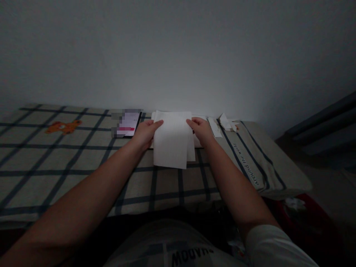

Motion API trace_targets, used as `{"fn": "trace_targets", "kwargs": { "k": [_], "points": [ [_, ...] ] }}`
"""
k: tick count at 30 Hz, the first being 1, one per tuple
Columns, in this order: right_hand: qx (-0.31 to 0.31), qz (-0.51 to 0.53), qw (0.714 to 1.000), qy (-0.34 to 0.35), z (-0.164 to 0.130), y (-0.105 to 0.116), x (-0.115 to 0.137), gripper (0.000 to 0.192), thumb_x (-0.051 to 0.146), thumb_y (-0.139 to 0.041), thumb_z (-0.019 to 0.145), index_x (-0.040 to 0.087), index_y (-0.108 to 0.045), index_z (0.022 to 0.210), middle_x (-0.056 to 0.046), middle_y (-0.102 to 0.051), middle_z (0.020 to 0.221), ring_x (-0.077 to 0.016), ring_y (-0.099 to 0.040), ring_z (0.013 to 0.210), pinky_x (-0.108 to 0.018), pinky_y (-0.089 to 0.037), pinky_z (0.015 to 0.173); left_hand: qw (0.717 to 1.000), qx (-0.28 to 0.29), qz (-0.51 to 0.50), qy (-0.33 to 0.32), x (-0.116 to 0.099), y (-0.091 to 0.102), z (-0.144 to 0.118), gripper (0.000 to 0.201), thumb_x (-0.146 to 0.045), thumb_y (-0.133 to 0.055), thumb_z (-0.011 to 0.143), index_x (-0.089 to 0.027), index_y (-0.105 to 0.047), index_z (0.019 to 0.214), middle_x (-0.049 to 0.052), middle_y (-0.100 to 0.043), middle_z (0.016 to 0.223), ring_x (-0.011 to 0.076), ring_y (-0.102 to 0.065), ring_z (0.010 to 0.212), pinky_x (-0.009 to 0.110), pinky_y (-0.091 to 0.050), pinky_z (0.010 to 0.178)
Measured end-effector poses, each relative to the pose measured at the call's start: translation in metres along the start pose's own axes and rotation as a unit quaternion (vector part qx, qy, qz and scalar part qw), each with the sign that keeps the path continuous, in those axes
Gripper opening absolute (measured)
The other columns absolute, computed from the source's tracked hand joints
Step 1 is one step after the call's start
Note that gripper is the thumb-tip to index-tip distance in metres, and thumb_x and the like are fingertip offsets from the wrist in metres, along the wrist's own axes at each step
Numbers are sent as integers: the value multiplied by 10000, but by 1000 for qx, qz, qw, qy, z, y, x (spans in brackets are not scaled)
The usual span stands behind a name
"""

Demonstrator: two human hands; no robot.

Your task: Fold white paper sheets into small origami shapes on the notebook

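Between my two hands hangs a folded sheet of white paper [172,142], its front layer lower than the one behind. My left hand [146,134] pinches its upper left edge, thumb on the near face. On the opposite edge my right hand [201,129] grips it the same way, near the top. Behind and below the paper, more pale flat sheets or a pad lie on the cloth, mostly hidden. Just left of my left hand lies a tablet or phone [128,124] with its screen lit, partly pixelated.
A checked cloth [83,155] covers the surface, which meets a plain wall [178,55]. White paper scraps [228,123] lie right of my right hand. An orange bear-shaped piece [63,127] lies far left. A red container [308,218] with white stuff stands below the right edge.
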State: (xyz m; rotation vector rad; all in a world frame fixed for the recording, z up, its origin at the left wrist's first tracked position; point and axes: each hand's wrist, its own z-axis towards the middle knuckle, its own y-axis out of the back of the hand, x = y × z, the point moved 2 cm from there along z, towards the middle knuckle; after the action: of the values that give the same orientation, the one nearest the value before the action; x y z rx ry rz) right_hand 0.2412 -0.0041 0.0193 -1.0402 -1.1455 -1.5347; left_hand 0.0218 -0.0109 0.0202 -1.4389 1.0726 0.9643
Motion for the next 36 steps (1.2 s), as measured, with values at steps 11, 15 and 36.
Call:
{"fn": "trace_targets", "kwargs": {
  "k": [11,15,36],
  "points": [
    [12,-64,996,62,-3,-1,3,479,591,-575,842,239,-464,537,39,-421,525,-116,-377,531,-306,-293,576,987,51,-82,125,-2,1,1,226,-393,-698,842,-169,-709,814,71,-713,690,204,-667,622,306,-557,617],
    [19,-83,993,81,-3,0,4,497,595,-551,870,237,-464,536,39,-430,520,-115,-391,531,-307,-300,585,997,19,-65,29,-2,2,4,94,-225,-756,782,-152,-697,770,34,-708,697,152,-645,597,260,-536,612],
    [-50,50,997,31,0,-3,6,178,313,-732,789,175,-744,900,54,-579,562,-102,-511,538,-264,-389,532,997,-9,-30,-74,5,2,6,129,-240,-776,748,-129,-735,800,37,-726,694,143,-633,568,239,-488,541]
  ]
}}
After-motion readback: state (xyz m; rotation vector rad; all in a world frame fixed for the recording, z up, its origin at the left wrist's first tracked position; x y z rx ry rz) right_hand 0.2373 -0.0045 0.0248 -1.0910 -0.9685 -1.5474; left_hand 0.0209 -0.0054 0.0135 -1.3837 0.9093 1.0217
